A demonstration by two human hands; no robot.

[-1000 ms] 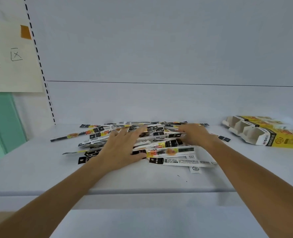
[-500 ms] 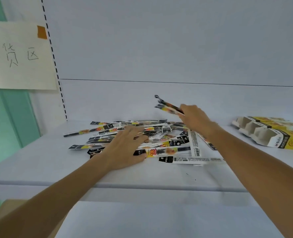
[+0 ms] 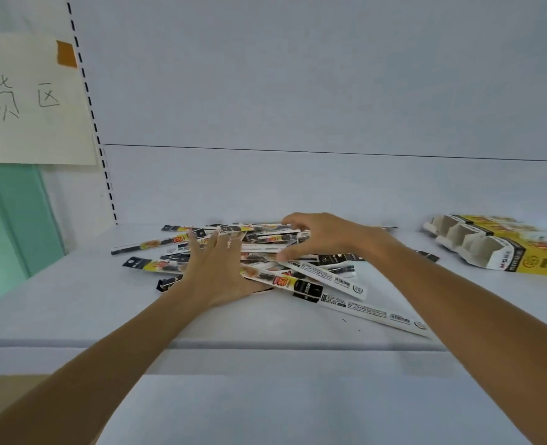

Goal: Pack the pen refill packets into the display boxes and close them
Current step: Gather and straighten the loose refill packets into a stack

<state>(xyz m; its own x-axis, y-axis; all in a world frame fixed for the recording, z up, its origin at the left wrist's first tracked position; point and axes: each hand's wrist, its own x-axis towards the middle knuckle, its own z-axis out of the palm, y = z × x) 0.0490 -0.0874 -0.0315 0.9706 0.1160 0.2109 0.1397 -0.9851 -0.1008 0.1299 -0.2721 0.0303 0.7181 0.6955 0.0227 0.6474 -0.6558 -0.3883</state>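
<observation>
Our left hand (image 3: 214, 271) lies flat, with straight spread fingers, on the near left part of the heap of pen refill packets (image 3: 265, 248) in the middle of the shelf (image 3: 73, 309). Our right hand (image 3: 320, 236) arches over the far part with bent fingers, the thumb against some packets; whether it really grips them, we cannot tell. The packets lie crossed and probably slide easily, so a hurried grab may lift only a few and scatter the others. One long packet (image 3: 371, 313) lies near the front edge and may fall if we sweep. The display boxes (image 3: 496, 252) lie empty, well apart at the far right.
</observation>
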